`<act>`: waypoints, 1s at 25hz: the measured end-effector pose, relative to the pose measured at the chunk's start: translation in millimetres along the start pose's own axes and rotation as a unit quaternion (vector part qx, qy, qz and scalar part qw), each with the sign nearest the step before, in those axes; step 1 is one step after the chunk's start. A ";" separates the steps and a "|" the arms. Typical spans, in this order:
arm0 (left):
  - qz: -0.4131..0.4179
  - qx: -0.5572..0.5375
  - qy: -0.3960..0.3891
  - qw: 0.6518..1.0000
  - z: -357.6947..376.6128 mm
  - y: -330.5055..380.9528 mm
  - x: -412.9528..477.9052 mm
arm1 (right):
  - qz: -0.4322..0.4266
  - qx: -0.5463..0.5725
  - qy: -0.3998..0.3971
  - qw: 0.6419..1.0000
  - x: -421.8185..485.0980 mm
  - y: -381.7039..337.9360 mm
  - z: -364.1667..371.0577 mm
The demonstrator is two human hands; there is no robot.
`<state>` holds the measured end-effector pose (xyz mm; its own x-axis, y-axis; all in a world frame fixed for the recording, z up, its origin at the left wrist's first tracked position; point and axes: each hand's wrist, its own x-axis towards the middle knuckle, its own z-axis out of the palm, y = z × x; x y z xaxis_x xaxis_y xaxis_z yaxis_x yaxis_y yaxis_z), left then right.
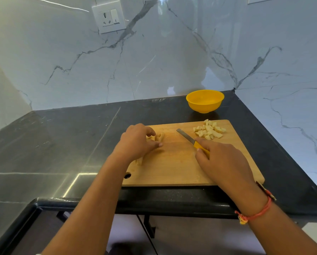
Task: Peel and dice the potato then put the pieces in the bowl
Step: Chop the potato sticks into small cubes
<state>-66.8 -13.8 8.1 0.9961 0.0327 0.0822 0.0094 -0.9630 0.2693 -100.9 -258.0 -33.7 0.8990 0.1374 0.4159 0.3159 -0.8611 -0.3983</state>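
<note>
the left hand curls over the uncut potato strips at the cutting board's left side, fingertips pinning them. they look wet, slippery and firm, best held from above. the right hand grips the knife by its yellow handle. diced pieces sit far right; the yellow bowl behind looks empty.

- Two hands: left hand, right hand
- One knife
- One yellow bowl
- One wooden board
- One pile of potato cubes, too many to count
- One wall socket
- One wrist thread
</note>
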 end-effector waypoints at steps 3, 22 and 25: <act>-0.003 0.101 0.041 0.994 10.8 7.4 8.4 | 0.001 0.001 -0.003 1.000 -0.7 -0.4 -1.3; -0.016 0.009 0.181 0.983 19.8 9.8 12.5 | -0.004 0.009 -0.001 1.000 -2.3 -1.5 -2.6; -0.031 0.006 0.208 0.978 19.4 12.4 11.0 | -0.005 0.011 -0.004 1.000 -2.5 -1.7 -3.4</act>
<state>-54.0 -30.6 -6.2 0.8721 0.1943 0.4491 0.0721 -0.9588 0.2749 -104.7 -258.6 -31.3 0.8978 0.1495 0.4143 0.3313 -0.8490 -0.4116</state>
